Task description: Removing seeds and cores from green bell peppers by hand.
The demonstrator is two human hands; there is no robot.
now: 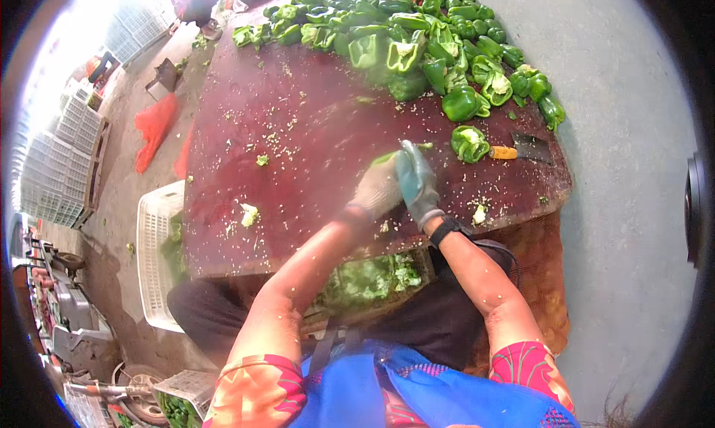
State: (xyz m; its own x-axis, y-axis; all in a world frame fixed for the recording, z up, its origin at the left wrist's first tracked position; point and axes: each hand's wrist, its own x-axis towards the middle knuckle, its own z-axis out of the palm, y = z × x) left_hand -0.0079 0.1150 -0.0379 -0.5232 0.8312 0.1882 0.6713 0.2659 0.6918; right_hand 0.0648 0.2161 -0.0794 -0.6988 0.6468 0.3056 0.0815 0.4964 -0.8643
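Both my hands meet above the dark red tabletop [313, 204]. My left hand [379, 189], in a whitish knit glove, is closed around a green pepper piece [384, 158], of which only a strip shows. Pressed against it is my right hand [414, 179], in a grey-and-teal coated glove, its fingers straight and held together. Whether it grips anything is hidden. A cut green bell pepper [470, 144] lies to the right of my hands. Beside that rests a broad-bladed knife [530, 148] with a yellow handle. Pale seeds and a pepper core [249, 214] are scattered about.
Many green bell peppers [391, 31], some cut open, are heaped at the table's far side. A white plastic crate [159, 255] stands left of the table. Another crate holding green scraps [374, 277] sits below the near edge. A grey wall [620, 148] is at right.
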